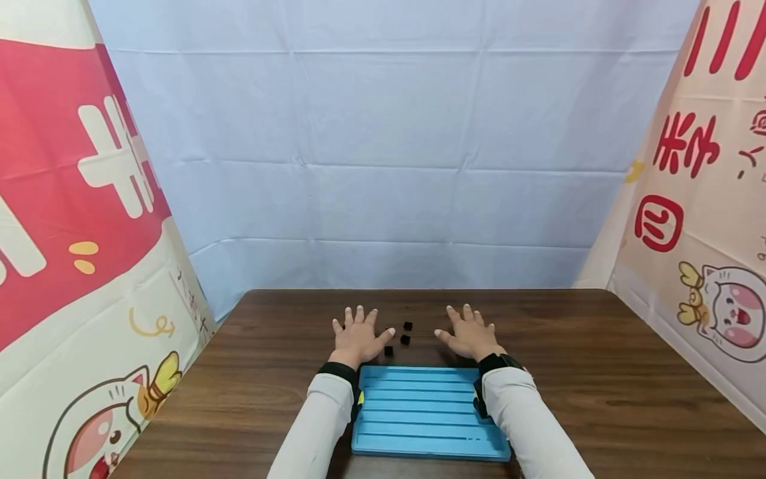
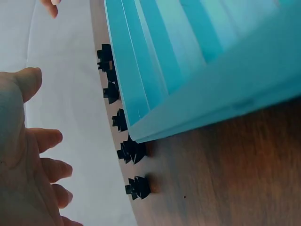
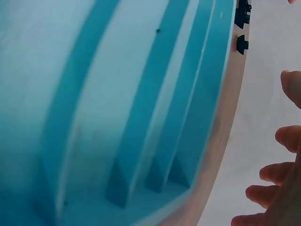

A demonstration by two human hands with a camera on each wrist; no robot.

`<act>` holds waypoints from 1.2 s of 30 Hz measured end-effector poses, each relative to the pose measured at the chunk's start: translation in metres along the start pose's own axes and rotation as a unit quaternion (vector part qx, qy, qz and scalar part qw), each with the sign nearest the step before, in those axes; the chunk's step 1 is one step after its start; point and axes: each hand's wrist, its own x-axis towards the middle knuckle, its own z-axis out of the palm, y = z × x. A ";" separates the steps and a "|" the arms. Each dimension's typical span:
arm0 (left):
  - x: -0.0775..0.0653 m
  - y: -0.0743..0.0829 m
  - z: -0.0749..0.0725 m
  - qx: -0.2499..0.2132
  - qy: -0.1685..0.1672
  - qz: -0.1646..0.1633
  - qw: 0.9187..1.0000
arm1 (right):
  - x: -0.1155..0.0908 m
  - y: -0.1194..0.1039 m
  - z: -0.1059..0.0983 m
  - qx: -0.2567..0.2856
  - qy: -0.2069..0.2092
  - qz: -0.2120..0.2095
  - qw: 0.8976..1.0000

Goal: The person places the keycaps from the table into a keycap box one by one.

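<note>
Left: we note the left hand (image 1: 358, 339), fingers spread apart, gripping nothing. Next, several small black pieces (image 1: 405, 340) lie loose on the brown table (image 1: 598, 386), just beyond the far edge of the blue tray (image 1: 429, 426). Right: the right hand (image 1: 471, 336), fingers likewise apart, holding nothing. We judge nothing placed yet; every piece we see remains outside the tray.

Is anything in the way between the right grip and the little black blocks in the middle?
Nothing visible: only bare tabletop lies between the right grip and the black blocks. The blue tray sits outside that gap.
</note>
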 end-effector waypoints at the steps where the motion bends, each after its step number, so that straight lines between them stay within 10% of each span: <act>1: 0.000 0.000 0.000 -0.004 0.000 0.001 1.000 | 0.000 0.000 0.000 0.001 -0.002 0.000 1.000; 25: -0.005 0.002 -0.004 0.031 0.013 0.043 0.999 | -0.006 0.002 -0.002 -0.030 -0.001 -0.004 1.000; 36: -0.012 0.004 -0.007 0.024 0.003 0.058 0.998 | -0.016 -0.005 -0.010 0.036 -0.043 0.002 0.998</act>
